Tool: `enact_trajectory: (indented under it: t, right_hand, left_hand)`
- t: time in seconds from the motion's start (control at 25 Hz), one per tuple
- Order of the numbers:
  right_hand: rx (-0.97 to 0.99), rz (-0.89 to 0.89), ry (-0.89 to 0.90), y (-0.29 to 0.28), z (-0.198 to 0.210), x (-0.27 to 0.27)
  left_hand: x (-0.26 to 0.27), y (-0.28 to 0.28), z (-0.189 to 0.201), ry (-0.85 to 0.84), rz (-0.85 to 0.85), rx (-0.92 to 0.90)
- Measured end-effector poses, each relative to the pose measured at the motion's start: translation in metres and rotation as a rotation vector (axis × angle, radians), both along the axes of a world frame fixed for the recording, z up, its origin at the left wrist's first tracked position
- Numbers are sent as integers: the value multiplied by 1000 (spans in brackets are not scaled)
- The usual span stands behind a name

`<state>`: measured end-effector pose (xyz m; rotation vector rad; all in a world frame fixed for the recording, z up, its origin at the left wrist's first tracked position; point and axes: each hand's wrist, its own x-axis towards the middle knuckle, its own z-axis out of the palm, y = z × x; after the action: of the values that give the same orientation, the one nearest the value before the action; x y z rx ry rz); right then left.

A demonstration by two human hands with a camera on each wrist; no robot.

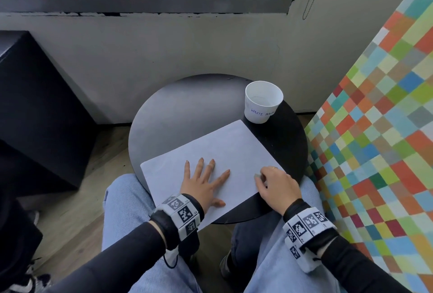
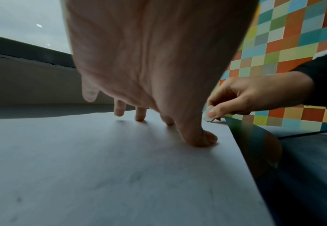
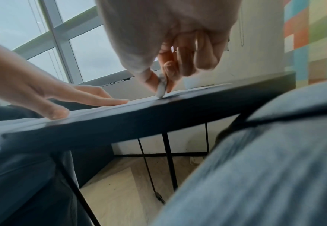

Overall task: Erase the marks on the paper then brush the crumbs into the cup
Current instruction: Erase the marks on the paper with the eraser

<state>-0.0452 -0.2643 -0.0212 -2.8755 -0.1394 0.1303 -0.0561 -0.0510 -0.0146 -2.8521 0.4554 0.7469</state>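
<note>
A round dark table (image 1: 178, 110) carries a white paper sheet (image 1: 225, 150) and a paper cup (image 1: 263, 101), apparently empty.

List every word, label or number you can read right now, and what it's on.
"WASTE BA…": handwritten in blue on the cup; the rest of the second word curves out of sight.
Wrist bands: square black-and-white code markers, with tiny characters beside them too small to read.
Paper: no readable writing, only faint smudges in the left wrist view.
</note>
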Motion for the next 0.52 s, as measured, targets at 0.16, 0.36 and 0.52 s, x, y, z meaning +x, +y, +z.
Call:
enact_trajectory:
  t: [0.16, 0.36, 0.52]
  right_hand:
    - [65, 303, 93, 12, -3, -15]
    - [3, 67, -28, 10, 1, -5]
    - [45, 309, 12, 22, -7, -16]
  left_hand:
    - [2, -3, 2, 7, -10, 22]
    - [-1, -4, 2, 16, 7, 20]
    - [0, -4, 2, 13, -2, 33]
